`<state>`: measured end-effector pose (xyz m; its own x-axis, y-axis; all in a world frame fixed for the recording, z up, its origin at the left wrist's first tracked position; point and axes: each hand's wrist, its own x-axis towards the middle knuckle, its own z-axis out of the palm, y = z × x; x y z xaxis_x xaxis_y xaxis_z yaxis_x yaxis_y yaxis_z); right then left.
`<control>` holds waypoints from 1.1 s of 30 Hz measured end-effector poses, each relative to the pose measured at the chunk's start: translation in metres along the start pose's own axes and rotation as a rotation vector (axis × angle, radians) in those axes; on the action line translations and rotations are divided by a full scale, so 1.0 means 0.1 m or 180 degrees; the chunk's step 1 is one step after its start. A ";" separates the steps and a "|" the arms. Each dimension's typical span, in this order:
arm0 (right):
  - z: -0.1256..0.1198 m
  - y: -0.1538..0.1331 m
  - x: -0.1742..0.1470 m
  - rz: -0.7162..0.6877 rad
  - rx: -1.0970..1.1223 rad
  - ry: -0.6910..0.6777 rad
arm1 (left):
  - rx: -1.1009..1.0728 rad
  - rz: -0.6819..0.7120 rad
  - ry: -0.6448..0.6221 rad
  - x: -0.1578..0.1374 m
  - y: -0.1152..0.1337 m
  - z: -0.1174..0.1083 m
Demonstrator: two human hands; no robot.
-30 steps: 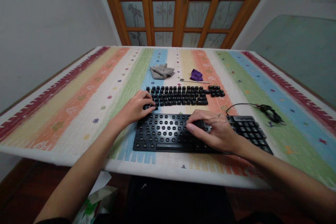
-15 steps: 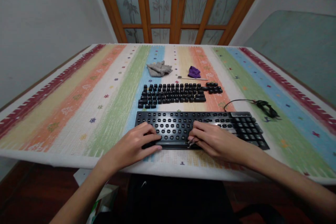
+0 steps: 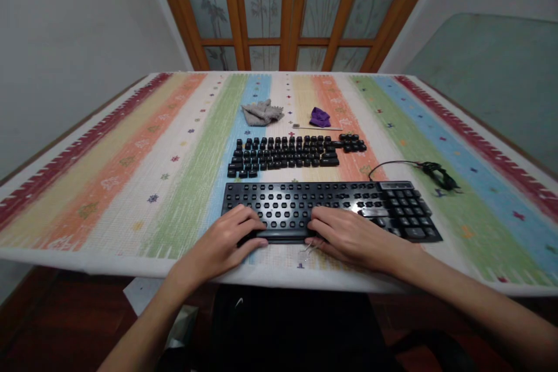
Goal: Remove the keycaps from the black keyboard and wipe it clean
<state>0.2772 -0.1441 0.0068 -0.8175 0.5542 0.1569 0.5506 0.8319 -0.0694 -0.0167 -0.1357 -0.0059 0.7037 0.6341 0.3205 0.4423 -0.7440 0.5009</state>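
A black keyboard (image 3: 279, 235) lies before me, most of its main section stripped of keycaps, while caps remain on the number pad at its right. My left hand (image 3: 238, 235) is closed on its front left part, fingers on top and thumb at the front edge. Farther right, my right hand (image 3: 337, 232) curls over the front edge, with fingers on top and thumb low at the rim. Thin wire prongs of what looks like a keycap puller (image 3: 307, 251) stick out below that hand; its other end is hidden. Removed keycaps (image 3: 283, 157) lie in rows behind the keyboard.
Behind the keycaps are a grey cloth (image 3: 262, 113), a purple cloth (image 3: 320, 117) and a thin rod-like brush (image 3: 318, 127). The keyboard's coiled cable (image 3: 438, 175) rests at the right. A striped cloth (image 3: 131, 186) covers the table.
My right hand has shifted slightly left and lowered its fingers round the keyboard's front edge. The wire prongs now point out over the tablecloth. My left hand keeps its hold.
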 end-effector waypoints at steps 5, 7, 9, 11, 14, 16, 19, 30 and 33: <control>0.06 0.00 0.04 -0.0259 -0.0488 0.0135 | 0.0018 -0.0048 0.0007 -0.03 -0.02 0.04; 0.09 0.00 0.07 -0.0298 -0.0630 0.0109 | 0.0047 -0.0006 0.0010 -0.04 -0.03 0.06; 0.11 0.01 0.10 -0.0328 -0.0717 0.0029 | 0.0097 0.0045 0.0014 -0.05 -0.05 0.09; 0.12 0.02 0.13 -0.0369 -0.0737 -0.0095 | 0.0171 0.0098 0.0033 -0.06 -0.05 0.10; 0.11 0.03 0.18 -0.0414 -0.0689 -0.0280 | 0.0301 0.0156 0.0090 -0.05 -0.05 0.11; 0.08 0.03 0.22 -0.0426 -0.0663 -0.0365 | 0.0398 0.0200 0.0127 -0.04 -0.04 0.12; 0.05 0.02 0.26 -0.0442 -0.0688 -0.0450 | 0.0550 0.0297 0.0190 -0.04 -0.04 0.14; 0.01 0.02 0.33 -0.0652 -0.0513 -0.0783 | 0.0832 0.0407 0.0276 -0.03 -0.06 0.16; 0.01 0.03 0.33 -0.0699 -0.0401 -0.0721 | 0.0690 0.0415 0.0256 -0.03 -0.03 0.13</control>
<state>0.2515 -0.1237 0.0111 -0.9279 0.3663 -0.0692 0.3621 0.9298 0.0662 -0.0122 -0.1383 -0.0189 0.7199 0.5381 0.4384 0.4656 -0.8428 0.2700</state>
